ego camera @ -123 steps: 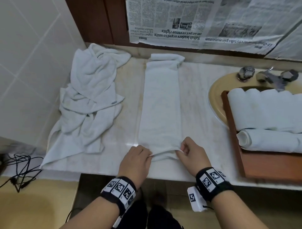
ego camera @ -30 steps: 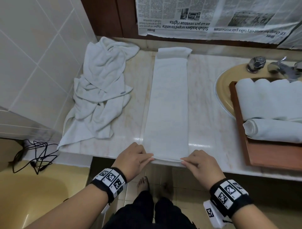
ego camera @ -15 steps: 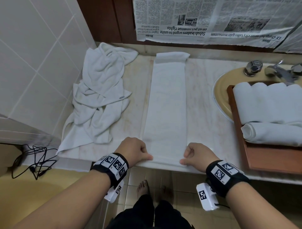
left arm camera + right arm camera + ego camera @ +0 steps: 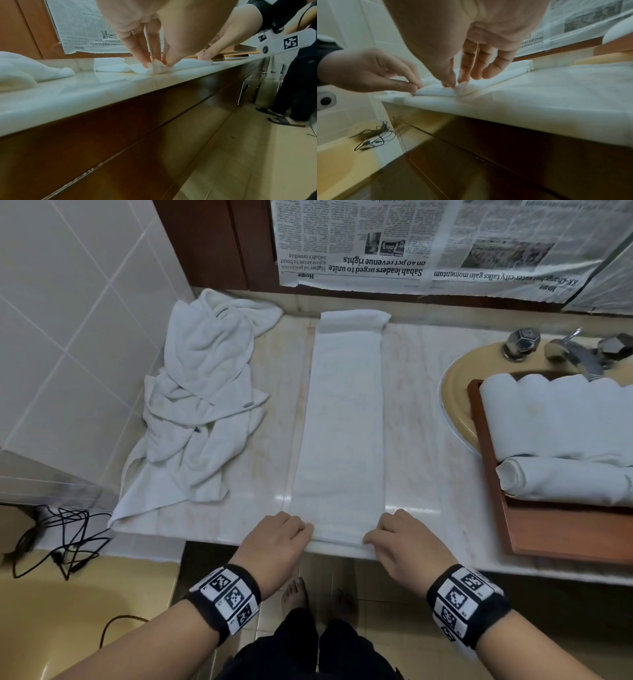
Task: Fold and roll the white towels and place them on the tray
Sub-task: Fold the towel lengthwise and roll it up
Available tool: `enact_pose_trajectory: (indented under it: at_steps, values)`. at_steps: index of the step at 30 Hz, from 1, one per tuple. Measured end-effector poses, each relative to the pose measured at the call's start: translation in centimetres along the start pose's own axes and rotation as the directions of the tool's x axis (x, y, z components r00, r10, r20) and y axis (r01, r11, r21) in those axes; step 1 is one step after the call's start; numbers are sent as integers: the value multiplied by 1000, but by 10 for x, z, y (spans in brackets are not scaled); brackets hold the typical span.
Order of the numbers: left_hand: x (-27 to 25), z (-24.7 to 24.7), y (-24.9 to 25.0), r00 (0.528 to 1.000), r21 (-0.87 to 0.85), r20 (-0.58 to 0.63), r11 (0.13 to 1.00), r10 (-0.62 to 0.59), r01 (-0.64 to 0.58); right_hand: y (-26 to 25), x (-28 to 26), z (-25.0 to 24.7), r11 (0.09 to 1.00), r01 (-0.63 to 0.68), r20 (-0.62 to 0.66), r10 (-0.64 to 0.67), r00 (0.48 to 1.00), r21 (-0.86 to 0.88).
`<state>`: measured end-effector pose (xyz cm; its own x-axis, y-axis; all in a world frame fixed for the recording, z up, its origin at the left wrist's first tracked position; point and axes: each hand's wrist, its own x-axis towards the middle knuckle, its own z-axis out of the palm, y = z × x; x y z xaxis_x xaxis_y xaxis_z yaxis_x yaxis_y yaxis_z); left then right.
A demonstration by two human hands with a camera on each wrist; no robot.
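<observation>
Bathroom: white tiled wall at left, newspaper (image 4: 428, 244) taped along the back, and a pale marble desk (image 4: 418, 446) over dark wooden cabinet fronts. A white towel (image 4: 342, 422), folded into a long narrow strip, lies flat on the desk, running from the near edge to the back wall, where its far end is turned over. The left hand (image 4: 279, 542) pinches the strip's near left corner between thumb and fingertips; the left wrist view shows the cloth bunched in that pinch. The right hand (image 4: 407, 542) pinches the near right corner likewise. A heap of unfolded towels (image 4: 202, 405) lies on the desk to the left, apart from the strip. To the right, a wooden tray (image 4: 561, 535) sits across a yellow sink (image 4: 455, 392) and carries rolled towels (image 4: 561, 453) side by side. Taps (image 4: 565, 347) stand behind the sink. Black cables (image 4: 61, 542) lie on a lower ledge at far left.
</observation>
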<state>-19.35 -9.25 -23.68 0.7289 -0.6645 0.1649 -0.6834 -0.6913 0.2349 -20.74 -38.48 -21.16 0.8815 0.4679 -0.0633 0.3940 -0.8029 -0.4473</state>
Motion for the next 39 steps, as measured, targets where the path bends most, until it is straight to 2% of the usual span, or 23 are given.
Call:
enact_pose_trajectory:
  at_steps: [3, 12, 18, 25, 28, 31, 35, 37, 39]
  values:
    - [-1, 2, -4, 998, -10, -41, 999, 44, -44, 2, -2, -2, 999, 41, -7, -41, 999, 20]
    - [-1, 6, -18, 994, 93, 34, 989, 108, -111, 8, 3, -2, 999, 42, 29, -42, 999, 11]
    - [4, -2, -16, 998, 180, 57, 983, 18, -28, 5, 10, -3, 998, -53, 34, 54, 998, -15]
    - [9, -4, -14, 998, 126, -5, 991, -55, 55, 4, 21, -17, 981, -192, 214, 190, 958, -13]
    - [12, -3, -16, 995, 88, 29, 992, -92, 89, 6, 27, -26, 969, -243, 293, 221, 930, 39]
    - [19, -10, -18, 968, 76, 143, 977, -208, 199, 9, 31, -34, 940, -326, 330, 278, 902, 102]
    - [39, -29, -12, 864, 84, 354, 933, -357, 351, 7, 36, -42, 902, -398, 328, 330, 885, 166]
    - [46, -35, -11, 840, 74, 359, 909, -407, 409, 5, 38, -44, 908, -388, 325, 323, 889, 158]
    - [49, -36, -12, 836, 63, 321, 891, -444, 449, 4, 38, -42, 927, -349, 287, 300, 910, 136]
